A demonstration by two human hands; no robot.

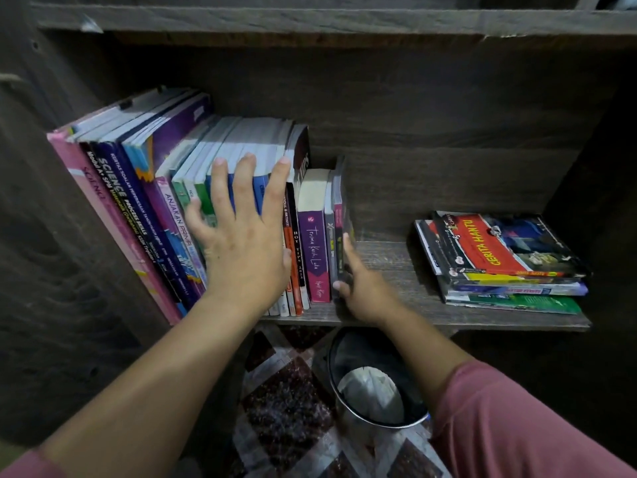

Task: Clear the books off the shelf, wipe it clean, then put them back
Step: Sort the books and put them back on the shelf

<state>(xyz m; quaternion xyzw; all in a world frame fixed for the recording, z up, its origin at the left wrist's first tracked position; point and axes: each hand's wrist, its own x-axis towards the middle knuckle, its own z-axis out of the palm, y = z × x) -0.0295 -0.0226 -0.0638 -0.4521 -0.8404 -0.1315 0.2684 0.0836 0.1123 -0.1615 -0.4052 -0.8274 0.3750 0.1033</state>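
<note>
Presently the row (165, 201) of upright books is found at the left of the shelf (386, 270), tilted leftward, spines outward, long axes running up and back. On the row's middle the left hand (241, 236) is laid flat, fingers spread wide, nothing gripped. At the row's right end the thin end book (339, 194) is pinched by the right hand (362, 288), the nearer one for drawing it straight out toward the person. Right of the row, well apart, a flat stack (499, 263) is left lying. Below the row a bin (396, 426) is set, which a lowered load might meet.
</note>
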